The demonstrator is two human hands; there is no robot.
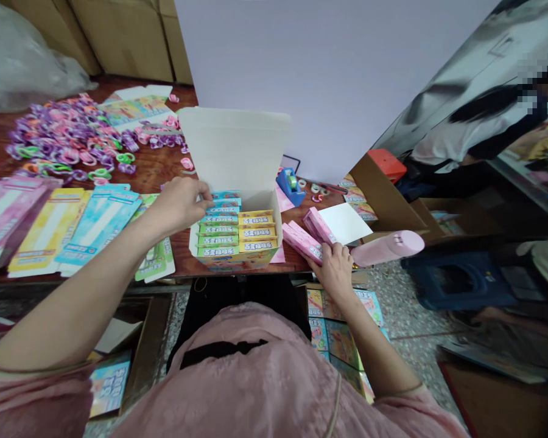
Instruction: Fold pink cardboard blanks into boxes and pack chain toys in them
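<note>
Left hand (180,204) curled, fingertips on small printed boxes (221,207) in open display carton (235,149), grip unclear; right hand (335,271) holding pink boxes (304,241), long axis angled toward carton's right side.

A pale lavender wall (329,79) rose behind a wooden work table (158,173) with a glossy reddish-brown top. Corrugated cardboard cartons (123,36) stood against the wall at the far left, beside a bulging clear plastic sack (22,55). To the right of the table, an open cardboard box (383,194) sat near a dark blue plastic stool (456,283). The floor was speckled grey terrazzo (415,316), partly covered at the lower right by a brown mat (497,401). The light was soft and even.
</note>
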